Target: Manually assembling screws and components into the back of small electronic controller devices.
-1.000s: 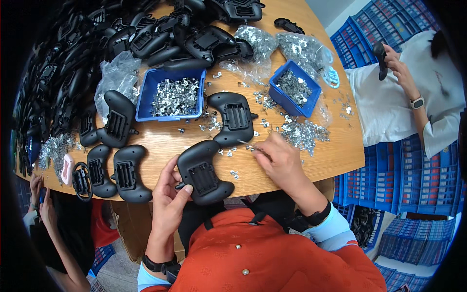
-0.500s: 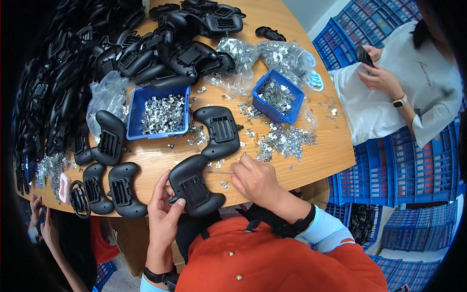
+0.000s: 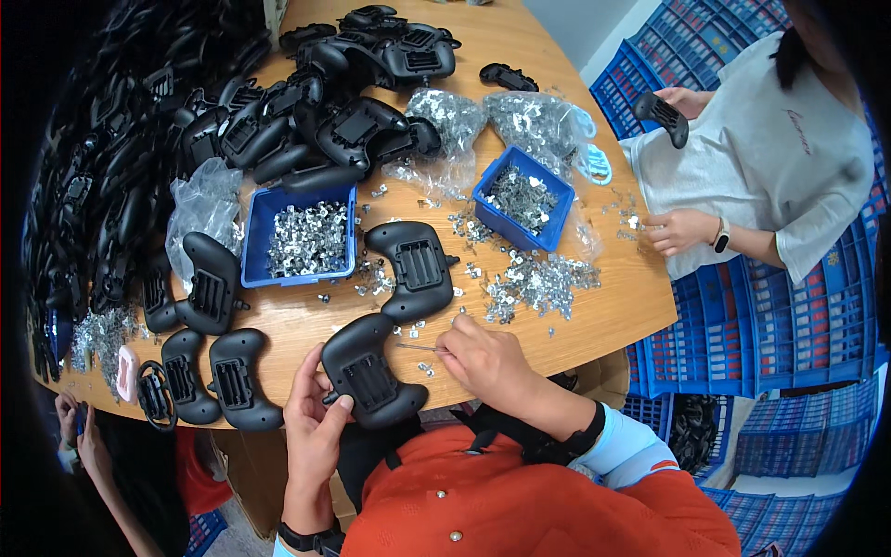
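My left hand [image 3: 316, 418] grips a black game controller shell [image 3: 371, 379] by its left side, thumb over the edge, with the open battery compartment facing up. My right hand [image 3: 487, 364] is closed on a thin metal tool [image 3: 418, 347] that looks like tweezers. Its tip points left toward the shell, apart from it. Just beyond lies another controller shell [image 3: 418, 265], its battery slots facing up. A few small metal clips [image 3: 425, 369] are scattered on the wood between my right hand and the held shell.
A blue bin [image 3: 306, 237] and a smaller blue bin [image 3: 524, 198] hold small metal parts. A loose heap of clips [image 3: 538, 283] lies at right. Black shells [image 3: 130, 158] pile up at left. A co-worker [image 3: 742, 158] sits right; another person's hands [image 3: 83, 432] show lower left.
The table scene sits slightly lower in view. My hands keep nearly the same pose. The co-worker at right has parted their hands: one lifts a controller shell, the other reaches down to the table edge.
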